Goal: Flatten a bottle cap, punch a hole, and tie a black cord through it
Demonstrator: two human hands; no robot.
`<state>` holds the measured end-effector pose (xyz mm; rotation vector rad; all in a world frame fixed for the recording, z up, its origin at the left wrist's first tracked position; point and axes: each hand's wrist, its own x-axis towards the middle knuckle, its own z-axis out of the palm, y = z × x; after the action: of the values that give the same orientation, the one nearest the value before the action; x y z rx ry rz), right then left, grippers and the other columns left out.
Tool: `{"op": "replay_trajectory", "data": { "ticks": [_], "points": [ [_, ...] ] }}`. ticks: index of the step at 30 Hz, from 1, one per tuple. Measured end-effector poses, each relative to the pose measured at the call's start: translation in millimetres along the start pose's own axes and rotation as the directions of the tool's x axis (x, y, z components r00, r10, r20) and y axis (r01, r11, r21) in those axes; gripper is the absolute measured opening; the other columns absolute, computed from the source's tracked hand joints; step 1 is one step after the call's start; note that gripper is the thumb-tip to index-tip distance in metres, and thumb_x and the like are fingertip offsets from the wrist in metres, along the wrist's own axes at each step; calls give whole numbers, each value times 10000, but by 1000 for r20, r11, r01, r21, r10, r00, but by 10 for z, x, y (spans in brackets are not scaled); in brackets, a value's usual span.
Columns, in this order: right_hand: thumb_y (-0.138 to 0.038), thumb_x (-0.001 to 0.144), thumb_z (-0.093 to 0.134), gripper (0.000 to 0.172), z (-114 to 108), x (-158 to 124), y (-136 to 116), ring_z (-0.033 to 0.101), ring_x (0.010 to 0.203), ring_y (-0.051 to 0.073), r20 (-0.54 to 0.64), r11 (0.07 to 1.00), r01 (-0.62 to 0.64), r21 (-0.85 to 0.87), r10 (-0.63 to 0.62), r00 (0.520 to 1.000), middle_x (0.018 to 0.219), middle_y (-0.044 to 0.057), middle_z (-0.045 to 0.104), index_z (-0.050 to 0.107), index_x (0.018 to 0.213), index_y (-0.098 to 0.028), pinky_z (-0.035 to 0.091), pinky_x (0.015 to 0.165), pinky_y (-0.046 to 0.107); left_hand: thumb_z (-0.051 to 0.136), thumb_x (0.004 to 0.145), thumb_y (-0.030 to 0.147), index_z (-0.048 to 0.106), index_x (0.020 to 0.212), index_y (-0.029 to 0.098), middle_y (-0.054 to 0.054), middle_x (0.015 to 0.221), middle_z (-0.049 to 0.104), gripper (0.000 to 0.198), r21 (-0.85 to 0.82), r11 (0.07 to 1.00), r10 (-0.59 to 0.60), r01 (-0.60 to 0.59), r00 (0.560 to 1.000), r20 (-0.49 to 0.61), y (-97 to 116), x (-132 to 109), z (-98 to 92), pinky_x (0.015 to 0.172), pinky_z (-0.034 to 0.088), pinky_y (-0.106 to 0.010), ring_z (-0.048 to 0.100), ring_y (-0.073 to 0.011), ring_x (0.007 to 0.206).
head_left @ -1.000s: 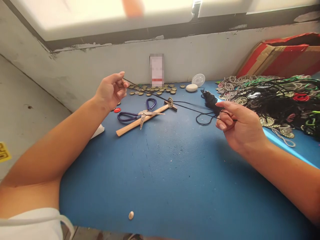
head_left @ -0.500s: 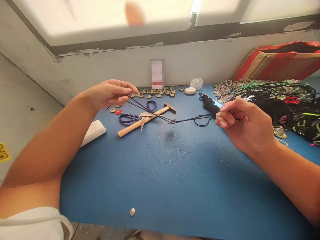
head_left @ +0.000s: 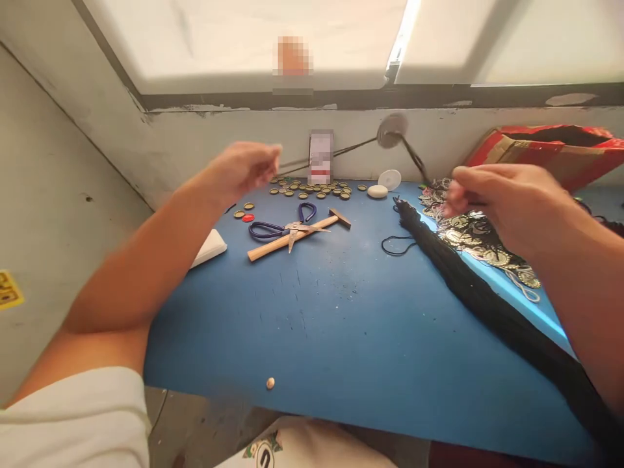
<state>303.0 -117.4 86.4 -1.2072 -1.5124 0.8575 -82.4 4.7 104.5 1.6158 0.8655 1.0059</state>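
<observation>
A black cord (head_left: 355, 147) stretches in doubled strands between my two hands, above the table. My left hand (head_left: 248, 166) is closed on its left end, fingers pinched together and blurred by motion. Threaded on the cord is a round grey disc (head_left: 391, 130), smeared by motion and raised in front of the wall. From the disc the strands slope down to my right hand (head_left: 497, 195), whose curled fingers grip the other end. Below the hands, blue-handled scissors (head_left: 292, 227) lie across a wooden-handled hammer (head_left: 292, 238).
Bottle caps (head_left: 322, 195) lie near the wall, beside a white oval object (head_left: 377, 192) and a clear plastic disc (head_left: 390, 180). A long bundle of black cord (head_left: 468, 286) runs down the right side, near corded metal discs (head_left: 480, 240). Behind stands a red-and-brown box (head_left: 492, 151).
The disc and cord have swung up from low over the table to wall height, and the disc now shows its round face. The view has shifted; more of the black cord bundle shows.
</observation>
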Motion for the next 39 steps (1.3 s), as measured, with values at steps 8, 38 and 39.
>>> {"op": "replay_trajectory", "data": {
  "ticks": [8, 38, 39],
  "points": [
    [-367, 804, 774, 310, 137, 150, -82, 503, 545, 127, -84, 997, -22, 79, 29, 996, 583, 27, 572, 648, 566, -213, 382, 508, 315, 762, 869, 317, 688, 672, 128, -41, 663, 596, 283, -9, 1000, -8, 9, 997, 80, -81, -33, 125, 465, 394, -169, 533, -65, 528],
    [-358, 785, 731, 290, 240, 23, -177, 532, 534, 105, -104, 971, 123, 206, -103, 989, 586, 11, 574, 677, 537, -218, 472, 525, 316, 645, 966, 240, 619, 581, 130, -31, 609, 580, 401, -18, 1000, -1, 2, 1000, 26, 128, -251, 511, 465, 361, -207, 522, -68, 503],
    [-334, 778, 748, 251, 251, 25, -163, 553, 554, 108, -112, 970, 125, 208, -103, 988, 601, 12, 590, 698, 563, -215, 477, 539, 310, 669, 948, 237, 630, 587, 128, -34, 614, 594, 379, 4, 1000, 18, -18, 1000, 16, 115, -250, 516, 471, 369, -204, 533, -70, 515]
  ]
}}
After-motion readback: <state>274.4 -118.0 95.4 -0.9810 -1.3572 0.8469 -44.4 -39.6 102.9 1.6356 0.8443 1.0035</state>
